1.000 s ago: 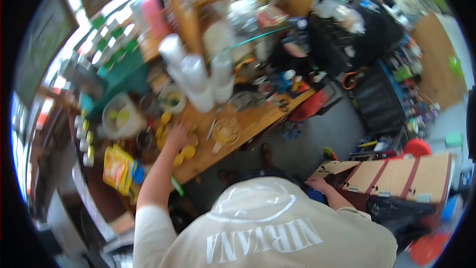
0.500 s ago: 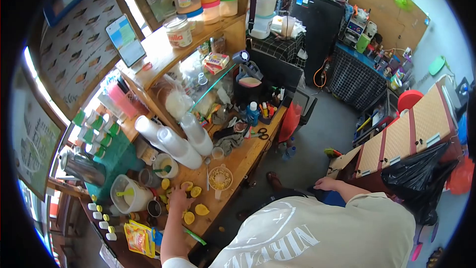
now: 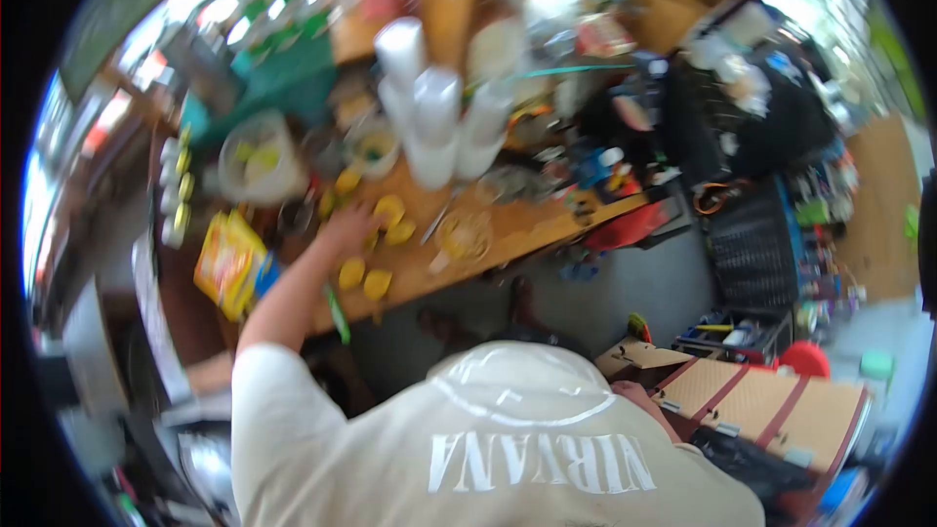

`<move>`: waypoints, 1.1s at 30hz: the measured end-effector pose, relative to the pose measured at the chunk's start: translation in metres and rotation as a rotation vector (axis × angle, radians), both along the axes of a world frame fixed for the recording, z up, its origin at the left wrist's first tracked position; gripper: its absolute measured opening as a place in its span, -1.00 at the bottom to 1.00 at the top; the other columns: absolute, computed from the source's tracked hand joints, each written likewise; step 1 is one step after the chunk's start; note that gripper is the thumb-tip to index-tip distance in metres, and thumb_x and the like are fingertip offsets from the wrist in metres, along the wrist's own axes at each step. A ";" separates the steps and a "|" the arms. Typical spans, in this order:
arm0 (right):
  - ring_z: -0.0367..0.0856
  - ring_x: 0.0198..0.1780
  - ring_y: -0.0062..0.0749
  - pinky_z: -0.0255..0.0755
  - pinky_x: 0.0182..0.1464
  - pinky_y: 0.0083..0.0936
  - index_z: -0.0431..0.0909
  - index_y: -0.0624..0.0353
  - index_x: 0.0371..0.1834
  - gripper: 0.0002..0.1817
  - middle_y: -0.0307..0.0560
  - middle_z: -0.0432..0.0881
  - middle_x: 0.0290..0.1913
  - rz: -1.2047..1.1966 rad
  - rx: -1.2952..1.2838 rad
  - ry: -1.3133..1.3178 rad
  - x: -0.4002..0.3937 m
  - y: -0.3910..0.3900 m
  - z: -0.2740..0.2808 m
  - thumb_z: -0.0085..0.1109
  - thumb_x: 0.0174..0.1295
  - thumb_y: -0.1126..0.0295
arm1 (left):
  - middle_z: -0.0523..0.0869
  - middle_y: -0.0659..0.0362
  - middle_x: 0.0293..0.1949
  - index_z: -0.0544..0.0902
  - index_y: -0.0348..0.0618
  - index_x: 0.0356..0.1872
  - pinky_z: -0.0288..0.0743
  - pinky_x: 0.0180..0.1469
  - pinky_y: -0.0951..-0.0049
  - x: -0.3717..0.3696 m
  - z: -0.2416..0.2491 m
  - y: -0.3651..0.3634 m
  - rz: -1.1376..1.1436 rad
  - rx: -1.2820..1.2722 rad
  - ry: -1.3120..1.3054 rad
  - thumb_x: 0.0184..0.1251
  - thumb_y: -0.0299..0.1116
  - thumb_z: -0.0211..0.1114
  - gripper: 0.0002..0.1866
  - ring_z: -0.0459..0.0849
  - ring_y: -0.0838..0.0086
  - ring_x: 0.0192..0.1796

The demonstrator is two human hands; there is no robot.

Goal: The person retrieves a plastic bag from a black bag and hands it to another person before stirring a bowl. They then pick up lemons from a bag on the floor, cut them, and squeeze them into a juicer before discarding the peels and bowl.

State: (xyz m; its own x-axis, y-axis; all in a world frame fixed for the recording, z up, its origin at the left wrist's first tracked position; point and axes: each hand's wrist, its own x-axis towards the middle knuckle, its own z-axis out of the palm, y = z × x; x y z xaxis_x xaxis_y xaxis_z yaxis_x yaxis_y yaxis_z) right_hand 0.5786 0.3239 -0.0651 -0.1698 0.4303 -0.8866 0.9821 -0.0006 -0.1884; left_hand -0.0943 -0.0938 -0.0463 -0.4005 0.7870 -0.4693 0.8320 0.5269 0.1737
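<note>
My left hand is over the wooden counter among yellow lemon halves; blur hides its fingers and anything in them. A strainer-like juicer lies to its right, with a spoon between. More lemon halves lie nearer the counter's front edge, beside a green-handled knife. At the right edge of my shirt, my right hand shows only in part, near the tan cabinet, its fingers unclear.
Stacked clear cups stand behind the juicer. A white tub and yellow packets are at the left. Tan cabinets with a black bag stand at the right. Grey floor shows beyond the counter edge.
The view has turned and blurred, so the counter lies higher and more level in it. My left hand remains among the lemon halves; my right hand is now more hidden by the shirt.
</note>
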 end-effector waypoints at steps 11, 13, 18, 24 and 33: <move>0.66 0.03 -0.35 0.53 0.06 -0.39 0.59 0.25 0.26 -0.50 -0.06 0.72 0.07 -0.114 -0.035 0.082 -0.034 0.003 -0.018 0.30 0.37 0.16 | 0.37 -0.04 0.47 0.52 0.24 0.37 0.42 0.39 0.01 -0.004 -0.009 -0.013 0.167 0.216 -0.129 0.04 -0.33 0.52 -0.25 0.39 -0.04 0.44; 0.66 0.06 -0.34 0.53 0.09 -0.39 0.58 0.27 0.28 -0.49 -0.03 0.73 0.08 -0.077 -0.018 0.120 -0.035 -0.002 -0.019 0.30 0.37 0.17 | 0.41 -0.04 0.45 0.57 0.22 0.33 0.42 0.39 0.03 -0.002 -0.012 -0.010 0.190 0.210 -0.123 0.04 -0.37 0.50 -0.29 0.41 -0.03 0.43; 0.67 0.10 -0.33 0.54 0.10 -0.39 0.57 0.26 0.30 -0.47 0.00 0.72 0.13 -0.017 0.021 0.090 -0.036 -0.010 0.008 0.29 0.37 0.17 | 0.51 -0.03 0.36 0.69 0.12 0.18 0.43 0.37 0.05 0.011 -0.025 0.007 0.289 0.305 -0.064 -0.01 -0.45 0.44 -0.41 0.47 -0.02 0.38; 0.68 0.06 -0.32 0.55 0.08 -0.39 0.60 0.25 0.28 -0.48 -0.01 0.73 0.12 0.108 0.078 0.050 -0.018 0.002 0.019 0.30 0.36 0.17 | 0.70 -0.05 0.08 0.71 -0.06 0.09 0.55 0.19 0.15 0.009 -0.017 0.013 0.412 0.500 -0.027 0.01 -0.45 0.44 -0.50 0.63 0.00 0.16; 0.70 -0.01 -0.28 0.54 0.07 -0.35 0.68 0.24 0.11 -0.54 -0.02 0.77 -0.04 0.012 0.012 0.108 -0.013 0.110 -0.046 0.33 0.30 0.13 | 0.78 -0.15 -0.05 0.71 -0.25 0.08 0.58 0.12 0.27 0.033 0.078 0.031 0.738 0.672 0.091 -0.08 -0.29 0.48 -0.42 0.75 0.08 0.02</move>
State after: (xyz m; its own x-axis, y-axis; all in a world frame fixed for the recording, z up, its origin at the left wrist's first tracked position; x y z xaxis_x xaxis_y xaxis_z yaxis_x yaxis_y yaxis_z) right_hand 0.5659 0.4341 -0.1108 -0.2689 0.4382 -0.8577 0.9561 0.0137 -0.2928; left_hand -0.0612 -0.0630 0.0318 -0.9078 0.4177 0.0383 0.3613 0.7323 0.5773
